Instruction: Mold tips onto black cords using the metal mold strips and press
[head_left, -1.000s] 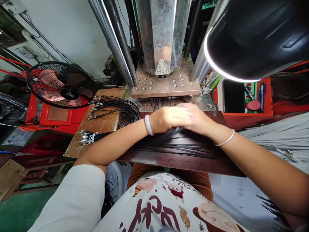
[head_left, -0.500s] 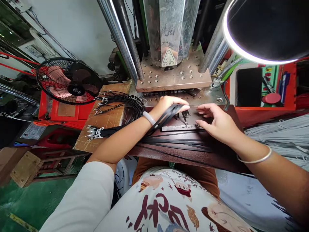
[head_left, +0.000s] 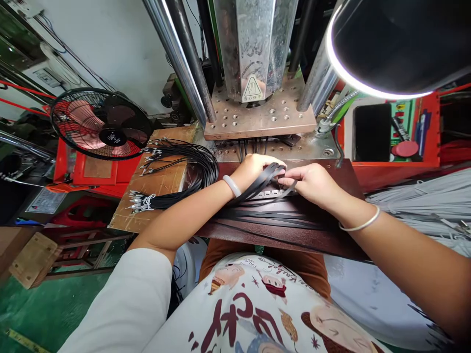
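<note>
My left hand (head_left: 255, 169) is closed around a bundle of flat black cables (head_left: 257, 184), which trails down to the left past my wrist. Opposite it, my right hand (head_left: 311, 184) pinches one flat cable (head_left: 287, 191) near the bundle's end, thumb against fingers. Just below the hands lies a slotted metal strip (head_left: 267, 194), partly covered by the cables. More flat black cables (head_left: 272, 215) stretch across the dark red-brown table (head_left: 253, 238). The exact cable ends between my fingers are hard to make out.
A press with a drilled plate (head_left: 257, 120) stands behind my hands. Wire bundles with metal ends (head_left: 142, 201) lie on a cardboard sheet (head_left: 165, 171) at left. There are also a fan (head_left: 112, 137), a ring lamp (head_left: 333, 54), a red tray (head_left: 412, 157) and grey cables (head_left: 415, 196).
My right hand has moved left to the bundle and closed on one cable, drawing it apart from the others. My left hand still holds the bundle. The view has shifted slightly.
</note>
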Demonstrator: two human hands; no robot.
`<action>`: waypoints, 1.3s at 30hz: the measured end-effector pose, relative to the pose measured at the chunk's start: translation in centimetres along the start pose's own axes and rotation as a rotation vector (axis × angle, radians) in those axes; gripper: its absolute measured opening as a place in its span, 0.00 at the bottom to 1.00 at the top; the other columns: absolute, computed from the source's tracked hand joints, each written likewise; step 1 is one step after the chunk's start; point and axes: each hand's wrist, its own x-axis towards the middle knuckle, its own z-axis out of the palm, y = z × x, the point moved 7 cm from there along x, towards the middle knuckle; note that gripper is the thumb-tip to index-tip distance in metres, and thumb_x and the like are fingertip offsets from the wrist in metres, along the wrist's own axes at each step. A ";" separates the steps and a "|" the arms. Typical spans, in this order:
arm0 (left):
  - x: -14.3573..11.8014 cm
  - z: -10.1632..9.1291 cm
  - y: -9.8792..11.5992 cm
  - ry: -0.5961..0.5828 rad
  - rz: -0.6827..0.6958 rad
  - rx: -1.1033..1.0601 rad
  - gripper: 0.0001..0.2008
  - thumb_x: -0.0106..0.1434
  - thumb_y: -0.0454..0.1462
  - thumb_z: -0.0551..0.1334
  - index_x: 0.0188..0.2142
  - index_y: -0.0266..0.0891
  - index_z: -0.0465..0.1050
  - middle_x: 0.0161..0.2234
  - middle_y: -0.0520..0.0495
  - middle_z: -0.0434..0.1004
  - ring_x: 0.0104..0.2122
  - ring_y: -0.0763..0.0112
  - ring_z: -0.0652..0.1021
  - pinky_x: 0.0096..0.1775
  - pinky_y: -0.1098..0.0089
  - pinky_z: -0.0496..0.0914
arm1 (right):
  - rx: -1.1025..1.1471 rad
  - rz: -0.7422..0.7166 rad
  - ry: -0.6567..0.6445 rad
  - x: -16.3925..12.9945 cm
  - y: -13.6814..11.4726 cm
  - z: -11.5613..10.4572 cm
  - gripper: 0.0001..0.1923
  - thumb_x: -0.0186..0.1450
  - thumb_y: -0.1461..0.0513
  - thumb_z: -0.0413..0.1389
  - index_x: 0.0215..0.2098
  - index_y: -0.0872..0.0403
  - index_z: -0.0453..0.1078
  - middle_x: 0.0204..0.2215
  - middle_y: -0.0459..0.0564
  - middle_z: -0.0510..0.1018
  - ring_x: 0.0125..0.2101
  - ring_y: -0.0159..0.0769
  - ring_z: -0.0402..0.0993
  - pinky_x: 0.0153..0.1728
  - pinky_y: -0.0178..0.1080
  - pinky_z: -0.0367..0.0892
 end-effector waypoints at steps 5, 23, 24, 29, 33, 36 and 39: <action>-1.3 -1.1 2.1 0.015 0.086 0.133 0.11 0.62 0.32 0.61 0.42 0.33 0.81 0.39 0.43 0.83 0.38 0.66 0.82 0.44 0.71 0.74 | 0.031 -0.006 0.025 -1.1 -0.3 -0.9 0.13 0.60 0.57 0.55 0.31 0.55 0.79 0.29 0.48 0.82 0.31 0.41 0.76 0.34 0.41 0.70; -5.2 2.3 1.1 0.129 0.276 0.267 0.14 0.61 0.27 0.56 0.37 0.38 0.81 0.35 0.50 0.84 0.36 0.72 0.81 0.46 0.72 0.74 | -0.220 -0.488 0.244 -5.6 -3.2 -0.8 0.06 0.65 0.68 0.55 0.39 0.53 0.72 0.31 0.49 0.73 0.32 0.36 0.69 0.33 0.39 0.67; -5.1 2.4 1.1 0.135 0.286 0.300 0.14 0.61 0.27 0.56 0.37 0.38 0.81 0.35 0.50 0.84 0.36 0.72 0.81 0.47 0.71 0.74 | -0.248 -0.488 0.238 -5.5 -3.3 -0.7 0.06 0.65 0.67 0.54 0.39 0.54 0.72 0.30 0.49 0.72 0.32 0.36 0.68 0.32 0.39 0.66; -5.6 2.8 2.5 0.165 0.420 0.472 0.13 0.67 0.31 0.54 0.38 0.38 0.79 0.34 0.50 0.83 0.34 0.72 0.80 0.48 0.66 0.72 | -0.457 -0.532 0.220 -5.8 -3.9 0.5 0.07 0.66 0.67 0.51 0.38 0.55 0.70 0.31 0.53 0.72 0.31 0.40 0.64 0.32 0.42 0.63; -6.1 3.9 3.5 0.086 0.497 0.621 0.17 0.71 0.33 0.49 0.37 0.36 0.77 0.33 0.46 0.82 0.34 0.70 0.80 0.48 0.64 0.71 | -0.524 -0.582 0.206 -6.2 -4.1 1.1 0.07 0.65 0.68 0.50 0.37 0.56 0.69 0.30 0.54 0.72 0.31 0.41 0.63 0.32 0.43 0.63; -6.3 4.2 3.7 0.039 0.477 0.667 0.16 0.71 0.33 0.49 0.40 0.35 0.76 0.35 0.44 0.81 0.37 0.69 0.79 0.46 0.66 0.72 | -0.395 -0.531 0.239 -6.3 -3.5 0.2 0.09 0.65 0.70 0.50 0.42 0.57 0.69 0.33 0.53 0.73 0.33 0.40 0.67 0.35 0.42 0.66; -6.3 3.5 3.7 0.032 0.320 0.794 0.13 0.70 0.33 0.51 0.41 0.34 0.76 0.41 0.42 0.79 0.40 0.67 0.78 0.44 0.67 0.72 | -0.310 -0.439 0.319 -6.4 -2.6 -1.2 0.12 0.65 0.72 0.50 0.44 0.56 0.69 0.35 0.52 0.75 0.36 0.38 0.71 0.39 0.40 0.68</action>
